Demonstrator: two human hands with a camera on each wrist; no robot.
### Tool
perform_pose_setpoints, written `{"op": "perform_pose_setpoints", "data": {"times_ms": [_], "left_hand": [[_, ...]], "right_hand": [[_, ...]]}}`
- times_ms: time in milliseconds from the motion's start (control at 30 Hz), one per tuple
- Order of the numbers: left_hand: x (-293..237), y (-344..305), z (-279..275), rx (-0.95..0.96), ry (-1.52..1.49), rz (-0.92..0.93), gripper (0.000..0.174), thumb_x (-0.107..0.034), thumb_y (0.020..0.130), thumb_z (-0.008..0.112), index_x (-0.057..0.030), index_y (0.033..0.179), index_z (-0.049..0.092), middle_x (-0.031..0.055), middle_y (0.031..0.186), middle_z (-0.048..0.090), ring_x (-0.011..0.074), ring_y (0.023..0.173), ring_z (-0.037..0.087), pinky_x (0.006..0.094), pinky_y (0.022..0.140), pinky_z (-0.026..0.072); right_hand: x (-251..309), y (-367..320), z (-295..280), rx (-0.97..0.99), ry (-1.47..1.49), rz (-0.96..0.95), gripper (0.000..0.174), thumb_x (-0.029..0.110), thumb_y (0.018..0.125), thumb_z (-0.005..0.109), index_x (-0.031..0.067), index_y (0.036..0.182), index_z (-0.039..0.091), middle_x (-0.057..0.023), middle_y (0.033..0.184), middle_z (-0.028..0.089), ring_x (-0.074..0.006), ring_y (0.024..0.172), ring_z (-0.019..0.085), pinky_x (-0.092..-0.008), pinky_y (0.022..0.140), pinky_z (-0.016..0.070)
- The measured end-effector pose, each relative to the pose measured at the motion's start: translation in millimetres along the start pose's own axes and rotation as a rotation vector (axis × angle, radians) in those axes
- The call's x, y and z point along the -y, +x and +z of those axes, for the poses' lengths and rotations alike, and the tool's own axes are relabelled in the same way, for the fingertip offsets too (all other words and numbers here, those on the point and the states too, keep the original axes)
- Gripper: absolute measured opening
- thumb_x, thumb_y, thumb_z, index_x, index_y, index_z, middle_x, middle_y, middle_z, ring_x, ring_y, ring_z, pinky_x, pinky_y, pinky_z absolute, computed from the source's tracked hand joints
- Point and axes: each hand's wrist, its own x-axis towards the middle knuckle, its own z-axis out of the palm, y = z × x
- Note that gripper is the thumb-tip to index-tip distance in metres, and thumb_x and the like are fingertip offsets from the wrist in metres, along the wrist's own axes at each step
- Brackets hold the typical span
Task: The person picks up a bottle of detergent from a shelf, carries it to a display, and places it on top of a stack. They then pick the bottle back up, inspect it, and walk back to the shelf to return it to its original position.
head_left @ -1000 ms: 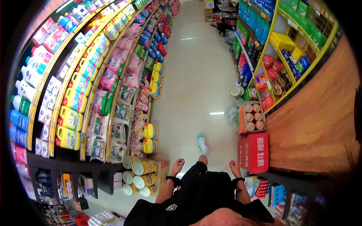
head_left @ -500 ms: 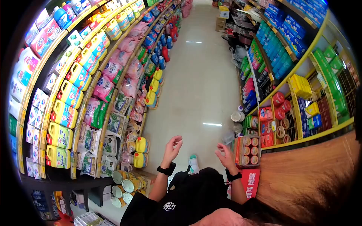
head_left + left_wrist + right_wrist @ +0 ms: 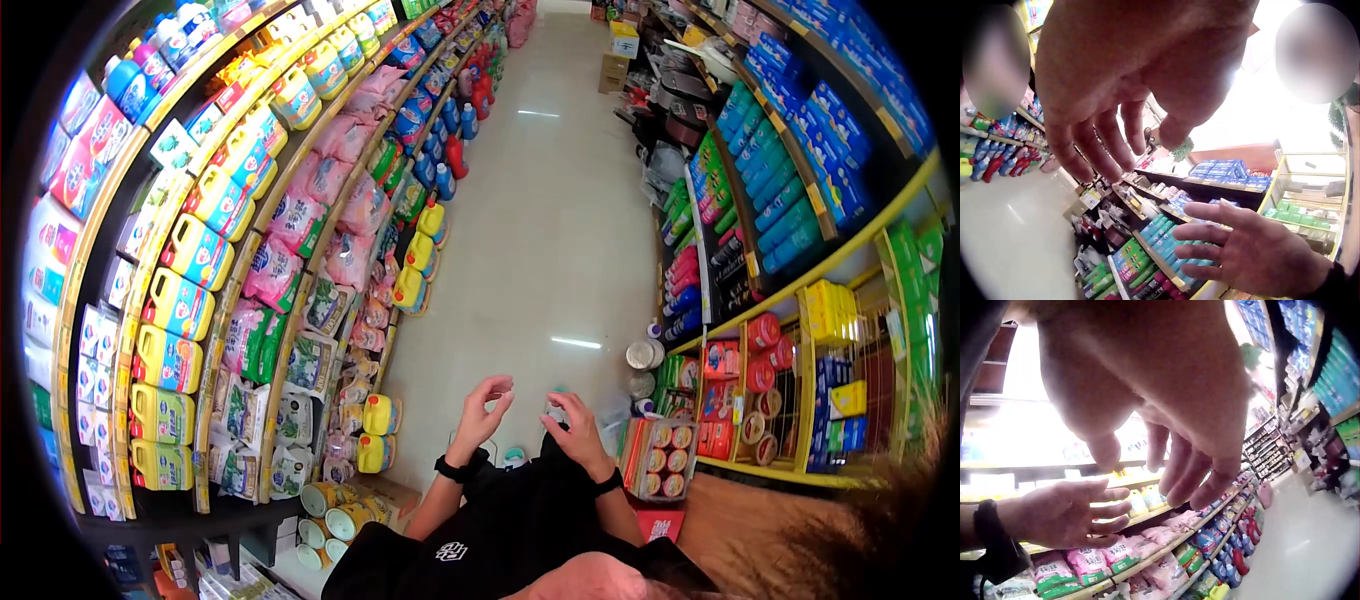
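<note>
Both hands are held up in front of the body, with nothing in them. My left hand (image 3: 487,408) has loosely bent fingers, the thumb apart from them. A short gap away, my right hand (image 3: 578,430) faces it with its fingers relaxed. The left wrist view has the left hand (image 3: 1141,69) large at the top and the right hand (image 3: 1260,253) below with fingers spread. In the right wrist view the left hand (image 3: 1063,512) appears beyond the right one (image 3: 1160,381). Beside the right forearm stands a box of round lidded tubs (image 3: 668,460).
A shop aisle floor (image 3: 510,220) runs ahead. Left shelves carry yellow jugs (image 3: 170,358) and pink bags (image 3: 272,270); yellow bottles (image 3: 380,415) stand low at their edge. Gold tins (image 3: 350,520) sit near the left elbow. Right shelves hold teal packs (image 3: 790,215) and red tubs (image 3: 762,330).
Both hands have risen from beside the body to its front and come closer together. The view has shifted, showing more of the right shelves; the near tins and tub box sit lower in it.
</note>
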Motion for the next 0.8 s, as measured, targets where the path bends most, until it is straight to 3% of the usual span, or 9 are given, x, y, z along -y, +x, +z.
{"op": "perform_pose_setpoints", "data": {"times_ms": [433, 800], "left_hand": [[-2.3, 194.9, 40.7, -0.162, -0.025, -0.036, 0.024, -0.007, 0.097, 0.066, -0.0004, 0.12, 0.064, 0.0107, 0.111, 0.07, 0.018, 0.103, 0.068, 0.0318, 0.089, 0.0558], [-3.9, 300.3, -4.3, -0.301, 0.03, -0.039, 0.024, -0.008, 0.096, 0.067, 0.0007, 0.118, 0.065, 0.0109, 0.11, 0.07, 0.0191, 0.101, 0.069, 0.0323, 0.09, 0.0552]], "right_hand": [[-62.9, 216.6, -73.9, 0.18, 0.015, -0.065, 0.039, 0.017, 0.089, 0.074, 0.0007, 0.123, 0.063, -0.0158, 0.115, 0.066, -0.031, 0.106, 0.066, -0.0379, 0.092, 0.0531], [-82.9, 358.6, -44.4, 0.375, 0.069, -0.082, 0.04, 0.017, 0.089, 0.074, 0.0005, 0.124, 0.063, -0.0167, 0.115, 0.066, -0.032, 0.106, 0.065, -0.0388, 0.093, 0.0524]]}}
